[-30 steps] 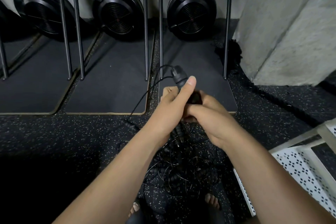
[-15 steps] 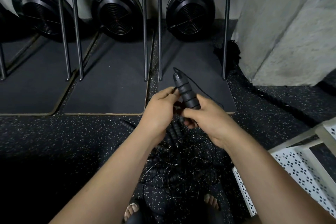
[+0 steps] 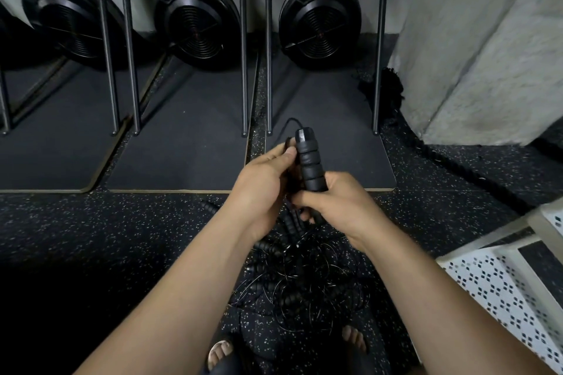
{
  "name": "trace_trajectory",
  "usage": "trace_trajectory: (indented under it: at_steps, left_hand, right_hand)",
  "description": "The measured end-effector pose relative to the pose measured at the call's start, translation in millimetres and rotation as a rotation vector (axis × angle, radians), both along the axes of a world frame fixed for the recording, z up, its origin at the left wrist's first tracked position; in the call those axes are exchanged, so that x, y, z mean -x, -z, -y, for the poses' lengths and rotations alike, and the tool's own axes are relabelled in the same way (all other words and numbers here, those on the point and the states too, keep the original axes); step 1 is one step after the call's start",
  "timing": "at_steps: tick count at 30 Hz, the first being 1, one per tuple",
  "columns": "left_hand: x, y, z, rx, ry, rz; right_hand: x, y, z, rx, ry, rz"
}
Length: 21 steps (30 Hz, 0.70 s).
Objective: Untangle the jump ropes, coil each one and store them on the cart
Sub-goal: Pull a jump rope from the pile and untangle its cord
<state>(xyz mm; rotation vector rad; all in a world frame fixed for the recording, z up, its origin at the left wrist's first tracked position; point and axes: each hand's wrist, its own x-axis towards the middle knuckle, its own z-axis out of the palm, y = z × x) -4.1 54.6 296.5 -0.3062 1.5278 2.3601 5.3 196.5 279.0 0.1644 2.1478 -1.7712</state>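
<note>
Right grip [image 3: 344, 201] wraps the lower end of the upright jump-rope handle [image 3: 309, 164]. Left grip [image 3: 262, 189], nearer the cord exit, pinches at its top. The rope tangle [image 3: 304, 280] lies on the floor directly below, with the cart [image 3: 487, 283] to the right.

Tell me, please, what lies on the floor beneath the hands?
A tangled pile of jump ropes, black handles among thin cords. The forearms hide its sides; the count is unclear.
</note>
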Motion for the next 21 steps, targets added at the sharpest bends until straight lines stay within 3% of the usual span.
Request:
trace_trajectory:
  at_steps: [6, 8, 13, 21]
  left_hand:
    - [4.5, 7.6, 1.9, 0.258, 0.079, -0.091]
    - [4.4, 14.8, 4.9, 0.36, 0.158, -0.118]
    - [-3.4, 22.1, 3.7, 0.395, 0.451, -0.195]
    - [0.3, 54.9, 6.1, 0.964, 0.544, -0.462]
  right_hand:
    - [2.5, -7.8, -2.2, -0.007, 0.066, -0.123]
    - [4.3, -15.4, -7.7, 0.04, 0.123, -0.165]
    - [3.9, -34.0, -21.6, 0.217, 0.206, -0.181]
    - [0.3, -58.9, -36.3, 0.374, 0.276, -0.258]
